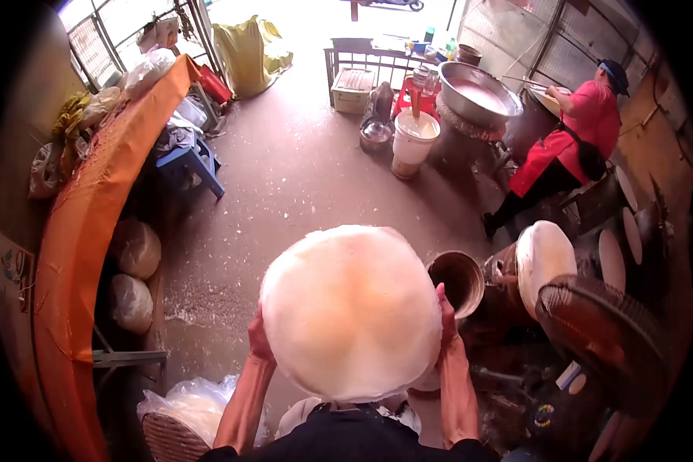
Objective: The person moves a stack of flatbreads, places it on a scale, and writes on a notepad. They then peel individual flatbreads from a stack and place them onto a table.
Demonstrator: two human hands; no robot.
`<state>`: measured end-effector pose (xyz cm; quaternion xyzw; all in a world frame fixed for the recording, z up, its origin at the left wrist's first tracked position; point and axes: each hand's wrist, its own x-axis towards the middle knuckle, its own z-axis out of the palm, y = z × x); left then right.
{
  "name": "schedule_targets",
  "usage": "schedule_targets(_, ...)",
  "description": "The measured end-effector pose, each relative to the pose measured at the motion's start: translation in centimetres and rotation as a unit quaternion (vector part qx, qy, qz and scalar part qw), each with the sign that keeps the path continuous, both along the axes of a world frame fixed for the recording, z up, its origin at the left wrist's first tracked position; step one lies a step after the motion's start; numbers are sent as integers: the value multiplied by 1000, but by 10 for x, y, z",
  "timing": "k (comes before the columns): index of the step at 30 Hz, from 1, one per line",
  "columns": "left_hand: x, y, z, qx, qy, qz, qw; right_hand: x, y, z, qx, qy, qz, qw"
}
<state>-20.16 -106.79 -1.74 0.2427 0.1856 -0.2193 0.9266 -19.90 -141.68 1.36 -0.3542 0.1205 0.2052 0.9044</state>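
A large, round, off-white piece [352, 312] with an uneven rim, like a thick stack of thin rice sheets, is held up in front of my chest. My left hand [261, 336] grips its left edge, and my right hand [448, 317] grips the right edge. Most of my fingers are hidden behind or under it. Just beyond my right hand stands an open metal pot [477, 286] with a dark inside. Below my left forearm is a wicker basket [164, 440] lined with clear plastic [200, 404].
A person in red [568, 138] works at a pan on the right, near a large metal basin [448, 73] and a white bucket [413, 158]. A dark fan [593, 323] stands close at right. An orange-covered table [92, 200] and a blue stool [196, 165] line the left.
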Motion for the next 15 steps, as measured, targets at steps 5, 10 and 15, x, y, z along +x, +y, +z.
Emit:
schedule_targets(5,116,28,-24,22,-33,57,998,160,24,4,-12,-5,68,998)
schedule_targets(10,232,42,13,168,25,95,981,321,48,4,-20,-61,153,986)
schedule_targets(15,365,61,18,179,19,101,978,464,78,27,-23,-52,152,987)
